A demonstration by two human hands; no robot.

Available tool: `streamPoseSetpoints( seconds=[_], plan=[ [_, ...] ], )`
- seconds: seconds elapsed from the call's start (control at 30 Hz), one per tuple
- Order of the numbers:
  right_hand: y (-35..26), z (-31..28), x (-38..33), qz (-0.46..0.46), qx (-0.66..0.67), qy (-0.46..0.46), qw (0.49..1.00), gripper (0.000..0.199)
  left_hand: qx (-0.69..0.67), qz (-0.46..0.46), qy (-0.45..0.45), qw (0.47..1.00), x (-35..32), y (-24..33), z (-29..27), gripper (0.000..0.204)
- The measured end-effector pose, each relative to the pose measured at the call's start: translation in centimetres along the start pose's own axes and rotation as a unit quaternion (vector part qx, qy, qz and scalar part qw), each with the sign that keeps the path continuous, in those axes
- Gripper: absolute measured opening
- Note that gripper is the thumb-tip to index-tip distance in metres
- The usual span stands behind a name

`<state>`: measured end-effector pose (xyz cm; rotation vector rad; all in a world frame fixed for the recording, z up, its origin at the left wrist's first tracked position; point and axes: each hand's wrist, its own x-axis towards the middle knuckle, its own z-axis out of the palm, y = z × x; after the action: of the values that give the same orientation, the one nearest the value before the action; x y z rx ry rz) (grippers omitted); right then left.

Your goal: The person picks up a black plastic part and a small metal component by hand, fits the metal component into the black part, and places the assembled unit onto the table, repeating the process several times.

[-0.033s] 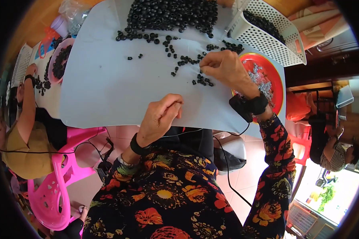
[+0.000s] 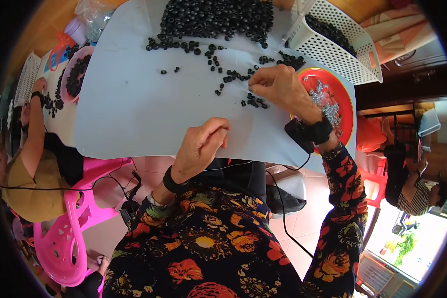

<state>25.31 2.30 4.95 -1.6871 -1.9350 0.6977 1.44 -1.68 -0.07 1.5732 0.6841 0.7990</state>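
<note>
My right hand [image 2: 280, 87] hovers over the table among small black ring-like parts [image 2: 256, 101], thumb and forefinger pinched together. Whatever sits in that pinch is hidden or too small to make out. Close to the table's front edge is my left hand [image 2: 203, 145], its fingers curled in and closed; I cannot see what, if anything, they hold. Further small black parts [image 2: 236, 75] lie scattered beyond and left of my right hand. A red plate [image 2: 346, 92] with a yellow rim, partly under my right wrist, carries small shiny silvery pieces [image 2: 330, 107].
A large heap of black parts [image 2: 216, 20] covers the grey table's [image 2: 134, 109] far side. At far right stands a white perforated basket [image 2: 318, 59] with black pieces. On the left, a co-worker's arm [image 2: 35, 119] reaches beside a pink bowl [image 2: 64, 92]. A pink chair [image 2: 59, 253] stands below.
</note>
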Motion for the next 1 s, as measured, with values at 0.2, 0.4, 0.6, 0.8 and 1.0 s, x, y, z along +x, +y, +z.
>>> streamPoseSetpoints(
  seconds=[0.2,0.4,0.6,0.8,1.0],
  plan=[
    [0.3,-1.6,-0.8,0.05,0.05,0.089,0.994,0.017,-0.008,-0.004,0.004,1.0,-0.2,-0.4,-0.3,0.013],
    [4.9,-7.5,-5.4,0.123,-0.059,0.17,0.976,0.02,0.013,0.003,0.044,0.999,0.0,-0.5,0.2,0.012],
    [8.9,-9.3,-9.6,0.124,-0.162,0.121,0.971,0.017,0.051,0.015,0.036,0.998,0.3,-0.2,0.3,0.013],
    [10.8,-9.5,-10.5,0.133,-0.051,0.224,0.964,0.02,0.056,0.018,0.047,0.997,0.3,-0.5,0.6,0.014],
    [10.1,-9.1,-11.2,0.124,-0.094,0.145,0.977,0.019,0.078,0.041,0.052,0.995,0.2,-0.5,0.6,0.015]
  ],
)
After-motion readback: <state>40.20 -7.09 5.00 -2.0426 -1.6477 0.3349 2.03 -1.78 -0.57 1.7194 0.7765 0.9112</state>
